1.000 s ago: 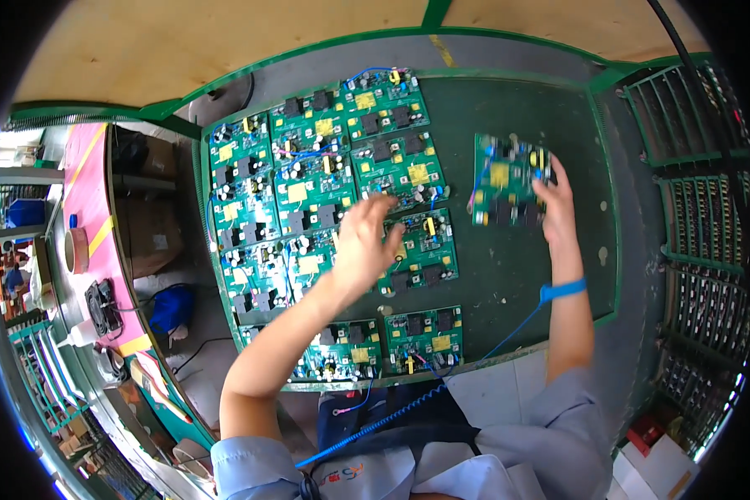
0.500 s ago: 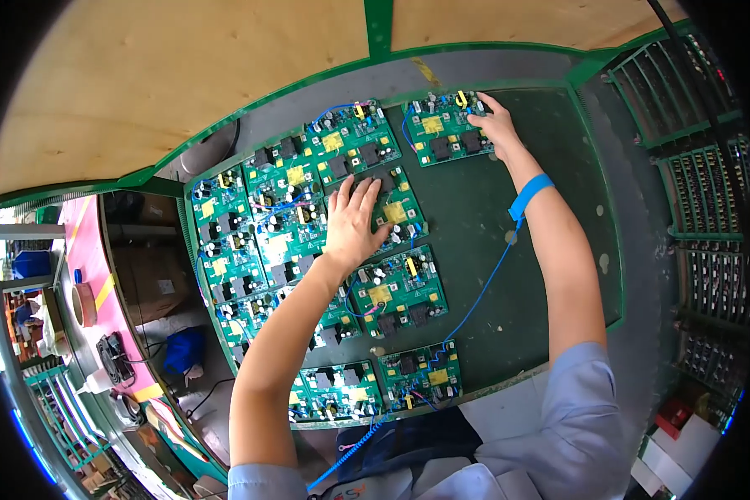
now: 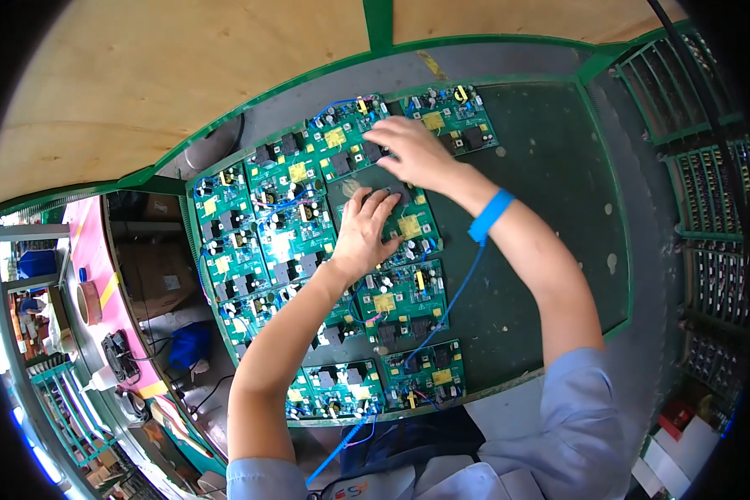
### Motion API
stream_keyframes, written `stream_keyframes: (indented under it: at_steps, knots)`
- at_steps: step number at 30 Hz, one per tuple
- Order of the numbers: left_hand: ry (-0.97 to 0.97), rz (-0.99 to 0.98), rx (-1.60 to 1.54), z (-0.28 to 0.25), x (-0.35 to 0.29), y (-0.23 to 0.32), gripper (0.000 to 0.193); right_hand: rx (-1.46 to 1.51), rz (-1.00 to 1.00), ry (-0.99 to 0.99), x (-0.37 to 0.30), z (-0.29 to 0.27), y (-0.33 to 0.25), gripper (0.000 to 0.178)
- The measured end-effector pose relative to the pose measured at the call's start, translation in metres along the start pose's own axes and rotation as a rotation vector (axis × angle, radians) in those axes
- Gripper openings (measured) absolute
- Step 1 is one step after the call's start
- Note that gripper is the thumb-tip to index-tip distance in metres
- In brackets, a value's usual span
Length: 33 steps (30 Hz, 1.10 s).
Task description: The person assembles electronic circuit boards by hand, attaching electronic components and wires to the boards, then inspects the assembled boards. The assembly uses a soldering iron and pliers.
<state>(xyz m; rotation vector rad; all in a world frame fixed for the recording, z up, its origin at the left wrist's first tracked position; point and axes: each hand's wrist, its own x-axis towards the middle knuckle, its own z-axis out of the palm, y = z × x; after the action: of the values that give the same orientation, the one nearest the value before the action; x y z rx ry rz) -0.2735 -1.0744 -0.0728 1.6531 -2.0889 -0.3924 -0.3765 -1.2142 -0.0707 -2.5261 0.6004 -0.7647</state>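
Green circuit boards with black blocks, yellow patches and blue wires lie on a dark green mat (image 3: 542, 250). My left hand (image 3: 365, 233) is on a circuit board (image 3: 410, 226) in the middle, its fingers bent over the board's black part and the thumb near the yellow patch. My right hand (image 3: 412, 152), wearing a blue wrist strap (image 3: 492, 215), is over the upper boards, thumb and fingers apart, holding nothing I can see. It partly covers an upper middle board (image 3: 335, 137) and the upper right board (image 3: 433, 121).
Several more boards (image 3: 281, 246) lie close together at the left, and others (image 3: 425, 375) along the near edge. A blue cord (image 3: 454, 292) trails from the strap across the mat. Green racks (image 3: 712, 192) stand at the right, and a wooden panel (image 3: 225, 67) rises beyond the table.
My right hand has let go of the upper right board and moved left. The board under my left hand has shifted right and nearer, baring some mat; my left fingers have bent more.
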Motion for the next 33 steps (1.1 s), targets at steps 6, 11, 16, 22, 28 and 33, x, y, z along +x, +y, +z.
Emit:
stream_keyframes:
  at_steps: [6, 11, 16, 22, 28, 33]
  knots:
    - [-0.006, -0.022, 0.014, 0.003, -0.006, 0.006, 0.064, -0.119, -0.032, -0.075, 0.002, 0.037, 0.004, 0.027]
    - [-0.017, -0.036, 0.019, -0.004, -0.006, -0.003, 0.063, -0.044, -0.082, -0.046, -0.004, 0.035, -0.003, 0.022]
    - [-0.014, -0.023, 0.024, -0.002, -0.008, -0.005, 0.063, -0.055, -0.001, -0.136, -0.008, 0.034, -0.011, 0.023]
    - [-0.049, -0.035, 0.065, -0.003, -0.005, 0.0, 0.065, -0.11, 0.054, -0.153, -0.006, 0.033, -0.012, 0.024]
    - [-0.048, -0.064, 0.104, -0.007, -0.01, -0.002, 0.066, -0.122, 0.14, 0.033, -0.015, -0.004, -0.008, 0.038]
    - [-0.05, -0.067, 0.091, -0.003, -0.01, 0.0, 0.064, -0.341, 0.343, -0.152, -0.059, -0.064, 0.035, 0.041]
